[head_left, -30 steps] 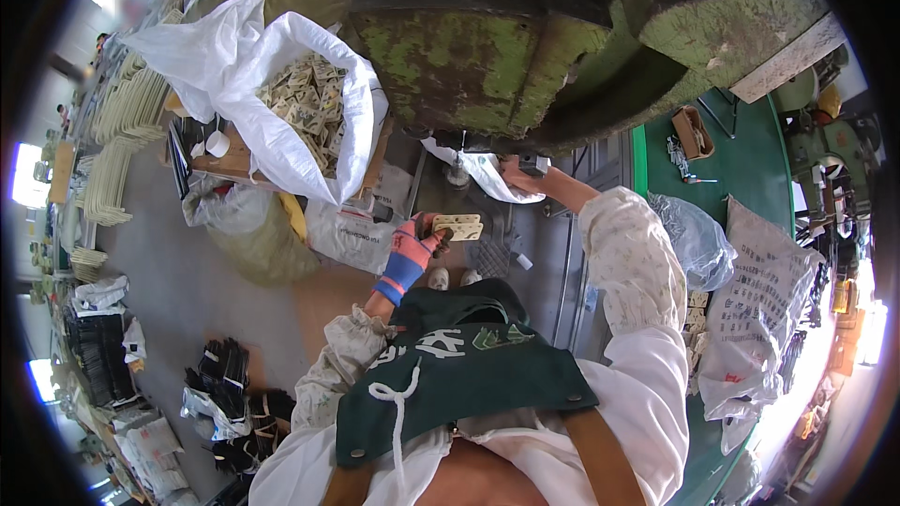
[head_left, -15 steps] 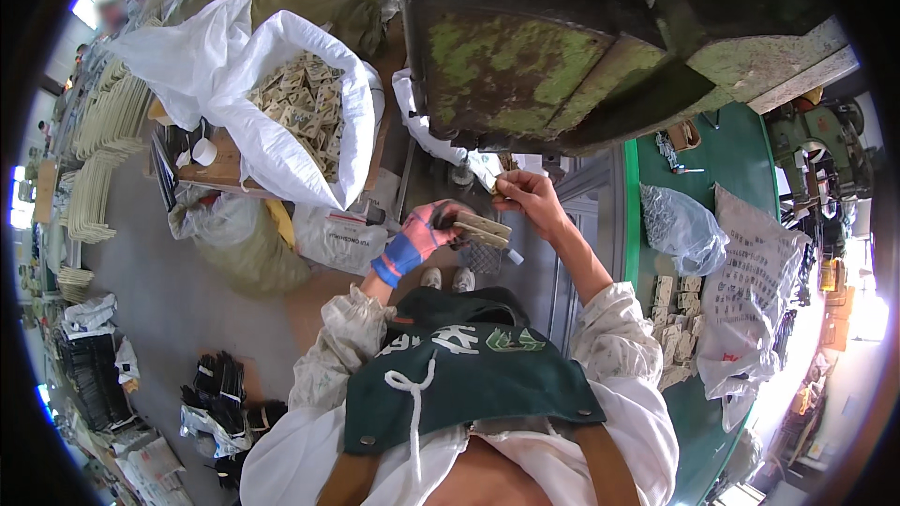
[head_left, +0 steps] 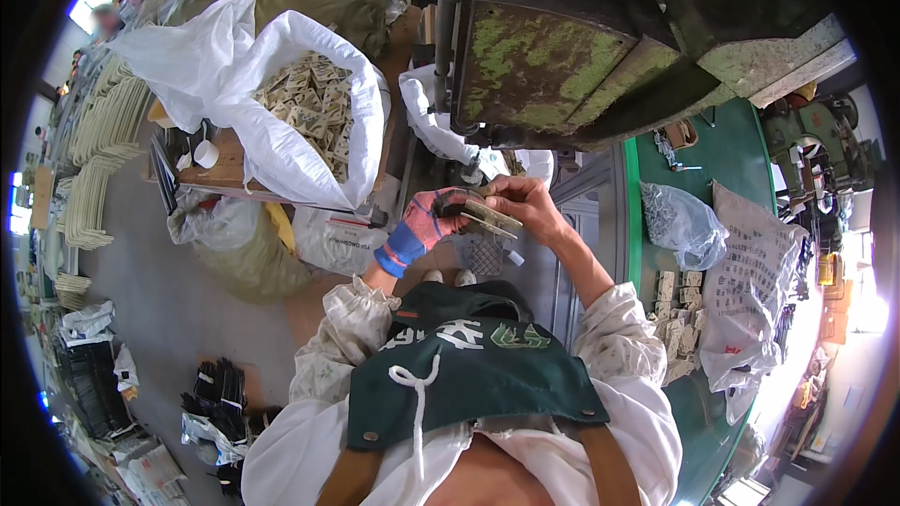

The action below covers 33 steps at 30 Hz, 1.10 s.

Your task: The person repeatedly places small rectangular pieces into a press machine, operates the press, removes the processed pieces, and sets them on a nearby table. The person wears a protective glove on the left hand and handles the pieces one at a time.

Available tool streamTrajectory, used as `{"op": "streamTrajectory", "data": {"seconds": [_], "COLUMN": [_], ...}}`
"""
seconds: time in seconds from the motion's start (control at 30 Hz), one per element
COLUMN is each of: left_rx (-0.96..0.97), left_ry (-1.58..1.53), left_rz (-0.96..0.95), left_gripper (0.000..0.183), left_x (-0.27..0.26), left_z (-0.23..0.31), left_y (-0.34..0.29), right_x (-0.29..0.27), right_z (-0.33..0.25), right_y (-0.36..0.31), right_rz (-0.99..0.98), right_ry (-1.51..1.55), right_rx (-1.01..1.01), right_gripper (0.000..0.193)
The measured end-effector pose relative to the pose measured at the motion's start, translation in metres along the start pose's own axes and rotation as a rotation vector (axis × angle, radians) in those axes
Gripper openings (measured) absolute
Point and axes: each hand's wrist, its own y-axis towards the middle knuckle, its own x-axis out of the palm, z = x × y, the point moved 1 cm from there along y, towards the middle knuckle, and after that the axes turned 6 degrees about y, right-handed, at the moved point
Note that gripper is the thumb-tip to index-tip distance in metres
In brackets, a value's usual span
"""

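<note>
My left hand (head_left: 424, 223), in a pink and blue glove with dark fingers, is closed around a few flat cream plates (head_left: 493, 221). The plates jut out to the right, edges tilted toward me. My bare right hand (head_left: 527, 202) meets them from the right, its thumb and fingers pinched together at the upper side of the plates. Whatever lies between those fingertips is hidden. Both hands are just below the big worn green machine (head_left: 539, 66), in front of its lower metal part (head_left: 472, 171).
At the left, an open white sack (head_left: 361, 117) holds many small cream plates (head_left: 305, 103). To the right stands a green table (head_left: 741, 150) with a clear bag (head_left: 682, 230), more cream plates (head_left: 677, 319) and a printed sack (head_left: 745, 272). Black bundles (head_left: 220, 394) lie on the floor.
My right hand has come from the machine's lower part to the plates in my left hand. The plates have turned more edge-on. The machine appears farther right in view.
</note>
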Motion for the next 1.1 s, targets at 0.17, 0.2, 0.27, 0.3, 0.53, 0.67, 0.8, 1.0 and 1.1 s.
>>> {"op": "streamTrajectory", "data": {"seconds": [0.17,0.2,0.27,0.3,0.53,0.67,0.8,1.0,1.1], "left_rx": [0.049,0.067,0.124,0.153,0.249,0.227,0.107,0.249,-0.009], "left_ry": [-0.089,-0.061,0.106,0.190,0.486,0.725,0.724,0.513,0.126], "left_rz": [0.048,-0.008,-0.078,-0.112,-0.001,0.147,0.133,0.242,0.146], "left_gripper": [0.021,0.020,0.019,0.018,0.045,0.041,0.029,0.018,0.016], "left_x": [-0.008,-0.012,-0.017,-0.018,-0.027,-0.034,-0.040,-0.037,-0.030], "left_z": [0.002,0.001,0.017,0.022,-0.017,-0.032,-0.015,-0.005,0.017], "left_y": [0.000,0.002,0.008,0.010,-0.011,-0.027,-0.032,-0.017,-0.010], "right_x": [0.019,0.021,0.020,0.017,0.013,0.011,0.007,-0.016,-0.026], "right_z": [-0.004,-0.009,-0.009,-0.005,-0.027,-0.032,-0.042,-0.025,-0.035], "right_y": [0.007,0.009,0.011,0.012,0.031,0.041,0.044,0.058,0.037], "right_rz": [0.023,-0.005,-0.019,-0.008,0.190,0.213,0.218,0.095,0.117], "right_ry": [0.055,0.028,0.023,0.045,-0.598,-0.693,-0.657,-0.475,-0.312], "right_rx": [-0.080,-0.108,-0.108,-0.083,-0.094,-0.207,0.017,0.377,0.254], "right_gripper": [0.017,0.017,0.018,0.019,0.026,0.028,0.031,0.031,0.030]}}
